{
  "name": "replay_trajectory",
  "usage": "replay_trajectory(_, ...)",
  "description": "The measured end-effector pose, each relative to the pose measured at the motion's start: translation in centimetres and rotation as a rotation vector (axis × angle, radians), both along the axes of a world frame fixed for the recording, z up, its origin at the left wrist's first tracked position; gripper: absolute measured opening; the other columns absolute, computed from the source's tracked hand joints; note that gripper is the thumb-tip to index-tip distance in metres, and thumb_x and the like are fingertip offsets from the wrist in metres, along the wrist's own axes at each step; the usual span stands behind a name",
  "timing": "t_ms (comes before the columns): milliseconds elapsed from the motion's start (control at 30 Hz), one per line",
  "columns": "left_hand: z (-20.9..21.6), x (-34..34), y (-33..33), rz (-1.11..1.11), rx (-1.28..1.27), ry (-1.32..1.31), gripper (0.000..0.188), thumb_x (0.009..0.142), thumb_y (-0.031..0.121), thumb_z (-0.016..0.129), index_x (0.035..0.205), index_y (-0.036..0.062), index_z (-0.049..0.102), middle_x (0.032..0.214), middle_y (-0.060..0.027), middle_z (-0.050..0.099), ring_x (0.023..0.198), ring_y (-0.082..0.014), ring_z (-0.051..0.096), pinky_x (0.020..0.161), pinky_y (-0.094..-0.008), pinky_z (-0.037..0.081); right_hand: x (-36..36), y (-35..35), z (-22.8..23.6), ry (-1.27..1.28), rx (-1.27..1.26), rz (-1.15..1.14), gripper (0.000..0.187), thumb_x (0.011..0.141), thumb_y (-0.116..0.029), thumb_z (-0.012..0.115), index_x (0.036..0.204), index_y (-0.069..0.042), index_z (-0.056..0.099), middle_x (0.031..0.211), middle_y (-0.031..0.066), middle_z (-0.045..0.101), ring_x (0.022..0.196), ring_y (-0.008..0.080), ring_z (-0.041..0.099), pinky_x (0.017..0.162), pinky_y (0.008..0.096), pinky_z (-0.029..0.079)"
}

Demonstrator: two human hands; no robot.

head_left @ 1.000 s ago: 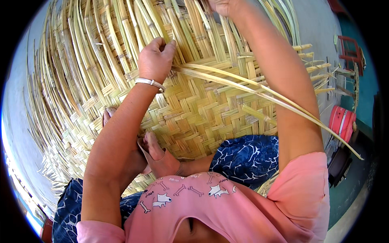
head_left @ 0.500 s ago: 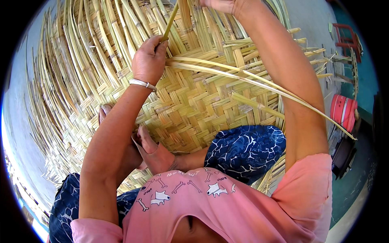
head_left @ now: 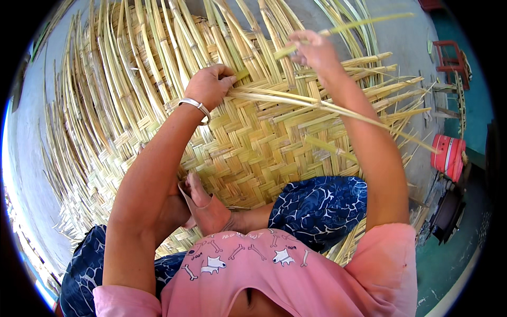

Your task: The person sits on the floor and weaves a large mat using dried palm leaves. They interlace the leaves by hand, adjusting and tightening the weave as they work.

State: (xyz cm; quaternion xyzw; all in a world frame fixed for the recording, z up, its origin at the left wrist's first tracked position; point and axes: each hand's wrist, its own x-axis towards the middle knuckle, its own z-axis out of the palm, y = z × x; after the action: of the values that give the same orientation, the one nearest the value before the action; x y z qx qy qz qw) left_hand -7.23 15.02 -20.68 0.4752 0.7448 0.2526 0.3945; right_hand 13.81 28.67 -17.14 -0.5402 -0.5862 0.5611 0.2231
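Observation:
A herringbone-woven mat of split cane strips [head_left: 237, 140] spreads before me, and my bare feet rest on its near part. My left hand [head_left: 208, 87], with a bracelet at the wrist, is pinched on a greenish cane strip [head_left: 369, 22] at the mat's working edge. The same strip seems to run on, behind upright strips, to my right hand [head_left: 318, 52]. That hand is slightly blurred, its fingers closed round the strip, whose free end sticks out to the right. Beside my left hand, long pale strips [head_left: 280, 97] stretch rightward to my right forearm.
Unwoven cane ends [head_left: 79, 121] fan out at the left and far sides. Others jut out to the right. A red chair-like frame [head_left: 448, 57], a red round container [head_left: 448, 157] and a dark object [head_left: 448, 212] stand at the right.
My right hand has come down and nearer from the far edge, bringing the strip down to the right. My left hand has shifted slightly right and nearer, still pinching.

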Motion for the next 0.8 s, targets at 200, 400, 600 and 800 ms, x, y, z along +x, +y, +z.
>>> replay_trajectory(200,0.5,-0.5,0.5,-0.072,-0.049,-0.017,0.022,0.087,0.019,0.066,0.104,0.0052,0.070,0.089,-0.0054,0.070,0.080,-0.0144,0.064,0.077,-0.0291,0.051,2.7,-2.8,-1.4,0.088,0.074,-0.062,0.017,0.094,-0.002,0.052,0.104,-0.003,0.066,0.095,0.0057,0.066,0.075,0.0110,0.061,0.069,0.0240,0.055)
replay_trajectory(400,3.1,-1.6,-0.2,-0.350,-0.002,0.013,0.028,0.089,0.026,0.067,0.103,0.0024,0.069,0.093,-0.0080,0.067,0.087,-0.0189,0.063,0.082,-0.0318,0.049,2.9,-1.4,-1.2,-0.022,0.107,0.006,0.019,0.094,-0.007,0.053,0.107,-0.003,0.066,0.094,0.0058,0.066,0.073,0.0137,0.066,0.061,0.0258,0.055)
replay_trajectory(600,4.5,-3.2,0.7,-0.650,-0.097,0.202,0.042,0.091,0.042,0.061,0.103,0.0026,0.069,0.093,-0.0136,0.068,0.088,-0.0287,0.064,0.081,-0.0383,0.050,3.1,-1.5,2.0,-0.257,-0.060,0.086,0.027,0.096,-0.013,0.050,0.121,-0.005,0.060,0.093,0.0111,0.068,0.069,0.0159,0.069,0.056,0.0261,0.054)
replay_trajectory(800,5.4,-4.5,-0.6,-0.685,0.073,0.368,0.040,0.086,0.041,0.066,0.106,0.0052,0.069,0.094,-0.0151,0.069,0.085,-0.0304,0.066,0.076,-0.0410,0.052,1.7,-2.0,4.2,-0.266,-0.150,0.259,0.036,0.096,-0.019,0.052,0.128,-0.003,0.055,0.092,0.0111,0.068,0.073,0.0144,0.066,0.060,0.0268,0.053)
